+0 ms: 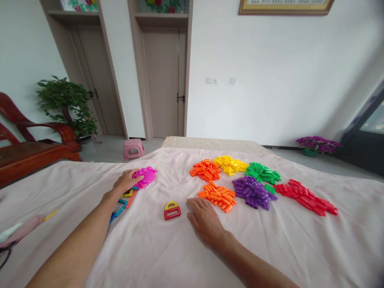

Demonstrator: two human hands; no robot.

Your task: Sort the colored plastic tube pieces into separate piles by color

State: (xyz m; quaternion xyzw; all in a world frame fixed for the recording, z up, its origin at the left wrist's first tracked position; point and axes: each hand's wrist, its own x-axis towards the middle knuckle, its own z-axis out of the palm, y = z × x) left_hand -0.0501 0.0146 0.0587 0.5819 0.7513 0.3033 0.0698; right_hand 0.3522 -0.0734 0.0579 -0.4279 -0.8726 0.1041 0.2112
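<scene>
My left hand [125, 182] is closed on a bright pink plastic toy piece [147, 177] with rounded bumps round its edge, like a paw. Its thumb lies over the near side of the piece. Partly hidden by this hand and forearm are a blue plastic frame [120, 209] and an orange stick [132, 199], with a bit of yellow. My right hand [206, 220] rests palm down on the cloth, fingers stretched out and holding nothing. Left of it lies a red and yellow plastic toy [172, 212] shaped like a padlock. Just beyond its fingers is a heap of orange tubes [218, 196].
More heaps of plastic tubes lie to the right: orange [205, 170], yellow [230, 165], green [262, 173], purple [254, 192] and red [306, 197]. A pale cloth [150, 256] covers the table in soft folds. A pink pouch [25, 230] lies far left.
</scene>
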